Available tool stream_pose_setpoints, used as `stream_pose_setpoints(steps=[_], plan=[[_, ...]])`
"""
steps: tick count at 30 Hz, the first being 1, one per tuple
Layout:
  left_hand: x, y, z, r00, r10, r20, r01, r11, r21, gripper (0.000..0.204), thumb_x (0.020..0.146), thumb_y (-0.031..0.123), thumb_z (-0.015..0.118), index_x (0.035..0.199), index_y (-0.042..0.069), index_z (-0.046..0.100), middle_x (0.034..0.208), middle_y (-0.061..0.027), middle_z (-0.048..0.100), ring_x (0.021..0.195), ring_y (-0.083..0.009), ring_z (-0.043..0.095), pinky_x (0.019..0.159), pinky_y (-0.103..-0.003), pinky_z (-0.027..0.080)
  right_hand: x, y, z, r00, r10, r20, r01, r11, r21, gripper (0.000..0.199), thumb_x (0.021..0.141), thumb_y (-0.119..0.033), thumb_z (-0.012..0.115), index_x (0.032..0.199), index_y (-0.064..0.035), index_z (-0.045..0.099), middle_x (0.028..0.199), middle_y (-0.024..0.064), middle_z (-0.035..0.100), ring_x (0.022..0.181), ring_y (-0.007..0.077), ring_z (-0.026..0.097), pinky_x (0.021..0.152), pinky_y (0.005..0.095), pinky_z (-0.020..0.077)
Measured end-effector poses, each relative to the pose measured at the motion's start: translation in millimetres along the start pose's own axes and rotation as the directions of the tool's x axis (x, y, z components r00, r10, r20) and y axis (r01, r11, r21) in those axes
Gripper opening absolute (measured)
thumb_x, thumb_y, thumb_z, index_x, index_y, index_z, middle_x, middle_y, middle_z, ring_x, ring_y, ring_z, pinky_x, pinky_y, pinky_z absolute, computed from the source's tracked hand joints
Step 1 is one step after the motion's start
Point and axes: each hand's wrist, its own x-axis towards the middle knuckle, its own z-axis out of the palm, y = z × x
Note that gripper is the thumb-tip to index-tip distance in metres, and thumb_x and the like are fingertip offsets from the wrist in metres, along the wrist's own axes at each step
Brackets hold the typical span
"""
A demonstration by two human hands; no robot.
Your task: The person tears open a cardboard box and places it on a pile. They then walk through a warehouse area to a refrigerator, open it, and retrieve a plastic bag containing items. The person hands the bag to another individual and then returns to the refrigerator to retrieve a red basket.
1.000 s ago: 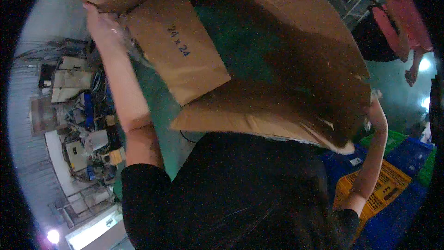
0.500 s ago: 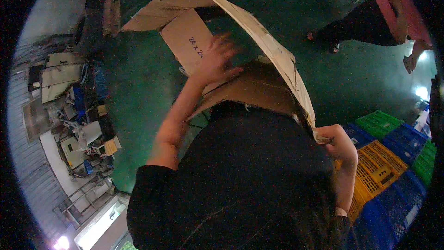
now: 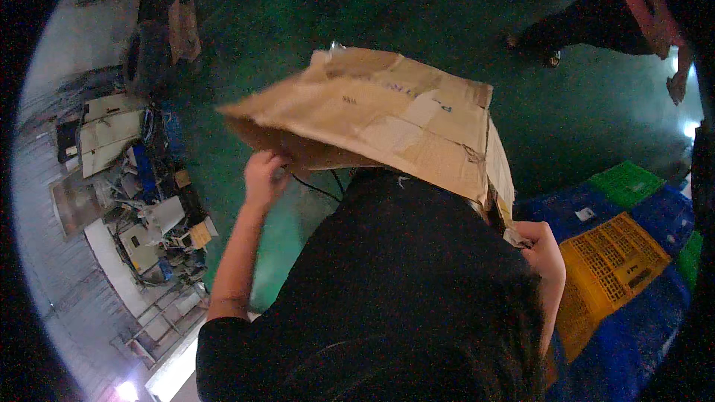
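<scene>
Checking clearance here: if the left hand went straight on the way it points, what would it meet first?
Likely the cardboard box: its shaded side, near the left corner, lies just ahead of the left hand. Depth is unclear; they may already touch.

Most of the inside of the cardboard box [image 3: 402,115] is hidden by its upper side, and its left tip blurs. The left hand [image 3: 264,179] blurs too; its grip is unclear. The right hand [image 3: 542,240] hides its own fingertips. On the floor [image 3: 551,130], at the left edge, pieces of clutter [image 3: 160,216] are too small to tell; toward the right, the rim crops blue crates [image 3: 633,339].
</scene>
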Motion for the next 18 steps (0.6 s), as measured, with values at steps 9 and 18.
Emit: stream_pose_setpoints(steps=[9, 18], plan=[[104.0, 93.9, -122.6, 0.850, 0.353, 0.391, -0.171, 0.887, -0.429, 0.052, 0.067, 0.026, 0.061, 0.109, -0.002, 0.047, 0.105, -0.0172, 0.054, 0.099, -0.0322, 0.051, 0.087, -0.035, 0.038, 22.1, 20.3, -22.2, 0.950, -0.258, 0.174, 0.305, 0.883, -0.356, 0.044, 0.050, 0.004, 0.051, 0.093, -0.0014, 0.060, 0.087, 0.0178, 0.059, 0.081, 0.0316, 0.058, 0.072, 0.0350, 0.0463], [277.0, -60.5, 66.0, 0.794, -0.308, 0.524, 0.512, 0.804, -0.303, 0.049, 0.067, 0.036, 0.057, 0.100, -0.001, 0.054, 0.102, -0.0124, 0.056, 0.090, -0.0259, 0.053, 0.082, -0.034, 0.040, 42.4, 8.5, -30.5, 0.916, -0.193, 0.352, 0.256, 0.956, -0.144, 0.034, 0.054, -0.005, 0.060, 0.087, 0.0009, 0.059, 0.083, 0.0177, 0.060, 0.078, 0.0312, 0.058, 0.069, 0.0340, 0.0461]])
